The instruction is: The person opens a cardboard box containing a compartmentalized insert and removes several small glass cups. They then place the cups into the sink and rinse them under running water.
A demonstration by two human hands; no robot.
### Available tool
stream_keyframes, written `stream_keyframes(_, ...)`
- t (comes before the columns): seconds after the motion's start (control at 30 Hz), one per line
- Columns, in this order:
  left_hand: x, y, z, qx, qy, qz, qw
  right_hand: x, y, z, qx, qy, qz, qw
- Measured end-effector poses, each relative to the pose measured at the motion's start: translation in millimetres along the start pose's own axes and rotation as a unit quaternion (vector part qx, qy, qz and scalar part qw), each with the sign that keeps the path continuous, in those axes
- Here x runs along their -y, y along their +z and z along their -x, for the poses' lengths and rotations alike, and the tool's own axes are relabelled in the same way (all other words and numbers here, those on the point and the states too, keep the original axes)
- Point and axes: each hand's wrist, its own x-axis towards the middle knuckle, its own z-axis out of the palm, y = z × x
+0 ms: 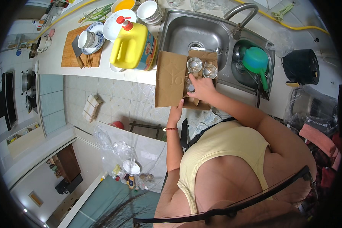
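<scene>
An opened cardboard box (pixel 171 81) with inner dividers is held in front of the sink, its wide flap folded out to the left. My left hand (pixel 176 113) grips the box's near edge, thumb on the cardboard and the other fingers hidden underneath. Inside the box, my right hand (pixel 203 87) has its thumb and index finger around a small clear glass (pixel 190 86), partly covered by the hand. Two more glass cups, one at the far left (pixel 194 65) and one at the right (pixel 209 71), sit in the box just beyond my fingers.
Behind the box lies a steel sink (pixel 198 24) with a curved faucet (pixel 242 17); a green ladle (pixel 255 60) rests in its small basin. Left stand a yellow pump jug (pixel 132 47), stacked bowls (pixel 150 12), and a cutting board (pixel 68 51) bearing a cleaver (pixel 76 47).
</scene>
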Motion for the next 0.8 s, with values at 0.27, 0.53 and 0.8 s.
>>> stream_keyframes(0.27,-4.7,1.1,1.6,-0.01,0.017,0.008,1.0,3.1,19.1,-14.5,-0.064,-0.011,0.029,0.997)
stream_keyframes(0.53,-6.5,-1.6,-0.6,0.008,0.009,-0.001,1.0,7.3,28.0,9.1,-0.149,-0.153,-0.034,0.976)
stream_keyframes(0.8,-6.8,-3.2,0.1,-0.004,0.013,-0.041,0.999,-2.1,52.8,-6.5,-0.173,-0.097,-0.08,0.977)
